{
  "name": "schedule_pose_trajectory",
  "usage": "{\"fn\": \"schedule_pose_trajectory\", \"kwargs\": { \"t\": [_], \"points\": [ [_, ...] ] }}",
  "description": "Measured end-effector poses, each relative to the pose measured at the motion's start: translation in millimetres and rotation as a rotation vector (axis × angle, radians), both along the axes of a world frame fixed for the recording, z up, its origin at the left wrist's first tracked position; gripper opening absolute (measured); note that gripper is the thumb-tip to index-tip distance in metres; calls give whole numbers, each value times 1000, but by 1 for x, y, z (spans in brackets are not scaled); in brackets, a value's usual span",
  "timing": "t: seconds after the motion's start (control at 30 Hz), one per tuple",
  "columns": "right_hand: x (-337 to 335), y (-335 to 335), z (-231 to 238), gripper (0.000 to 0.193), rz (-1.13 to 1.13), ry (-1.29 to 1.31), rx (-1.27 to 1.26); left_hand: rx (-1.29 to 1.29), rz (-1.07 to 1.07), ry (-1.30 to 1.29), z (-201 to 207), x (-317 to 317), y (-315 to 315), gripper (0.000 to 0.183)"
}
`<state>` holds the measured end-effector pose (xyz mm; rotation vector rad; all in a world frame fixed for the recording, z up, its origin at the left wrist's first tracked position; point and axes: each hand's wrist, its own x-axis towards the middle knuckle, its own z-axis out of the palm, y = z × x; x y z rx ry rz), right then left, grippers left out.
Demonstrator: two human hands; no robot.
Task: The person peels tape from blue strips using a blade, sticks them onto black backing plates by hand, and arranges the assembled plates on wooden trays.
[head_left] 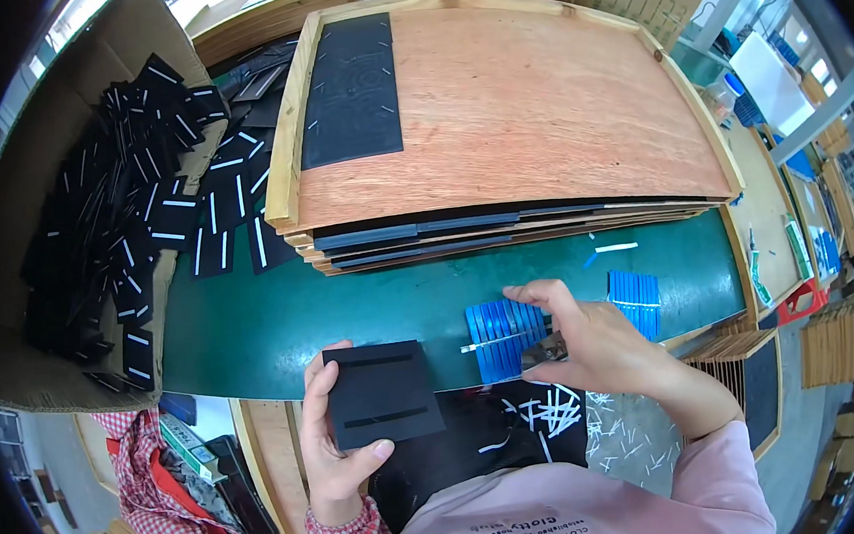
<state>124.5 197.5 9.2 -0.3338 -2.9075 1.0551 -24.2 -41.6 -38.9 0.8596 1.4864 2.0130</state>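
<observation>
My left hand (pixel 333 445) holds a black square card (pixel 385 395) by its left side, with the thumb on the near edge. Two darker strips run across the card's face. To the right, my right hand (pixel 583 340) spans a bundle of blue strips (pixel 498 337) on the bench edge. Its index finger touches the far side and its thumb the near side. A pale band crosses these strips. Just right of that hand lies a second bundle of blue strips (pixel 634 296), also banded.
Stacked wooden trays (pixel 535 108) rise behind my hands; a black sheet (pixel 351 92) lies in the top one. A cardboard box (pixel 164 47) at left holds many black cards with white strips. White paper scraps (pixel 556 412) lie on my lap. The green bench (pixel 252 331) runs beneath.
</observation>
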Motion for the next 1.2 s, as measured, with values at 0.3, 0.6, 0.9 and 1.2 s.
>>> {"fn": "schedule_pose_trajectory", "kwargs": {
  "t": [0.3, 0.6, 0.9, 1.2],
  "points": [
    [6, -23, 25, 73, 49, 159, -266, -40, -122, 296, -1, 18, 11, 113],
    [4, -42, 15, 84, 139, 317, -312, -91, -276, 271, 15, 25, 16, 112],
    [1, -44, 19, 91, 142, 305, -232, -131, -297, 278, 17, 24, 15, 110],
    [0, -44, 25, 100, 151, 288, -229, -51, -222, 367, 15, 24, 13, 107]
  ]
}}
